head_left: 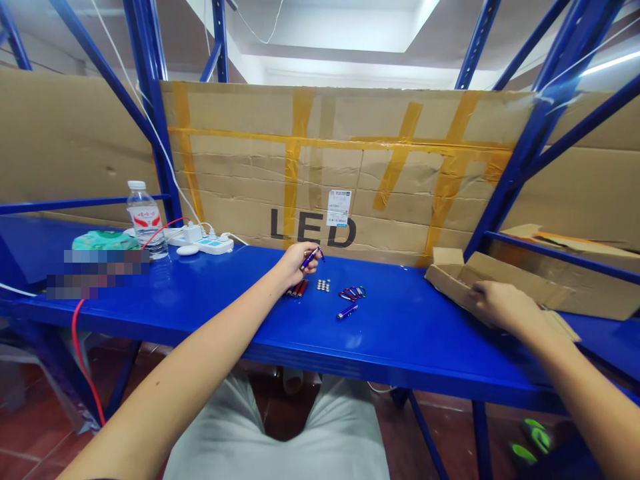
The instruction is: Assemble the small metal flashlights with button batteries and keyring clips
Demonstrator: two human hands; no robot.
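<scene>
My left hand (300,260) is closed around a small purple keychain flashlight (310,259), holding it above the blue table. A purple clip seems to hang at its upper end. Just below this hand lie several dark and red flashlight tubes (301,289), partly covered by it. Silver button cells (324,285) sit in rows to their right. Several coloured carabiners (353,293) lie beyond, with another purple flashlight (347,311) in front of them. My right hand (500,305) reaches over the front wall of an open cardboard box (450,283); its fingers are curled, and what they hold is hidden.
On the left of the blue table (400,340) stand a water bottle (147,220), a white power strip (215,245) and a teal packet (106,241). A tall cardboard sheet (240,173) closes off the back. Blue metal posts (520,160) rise at both sides.
</scene>
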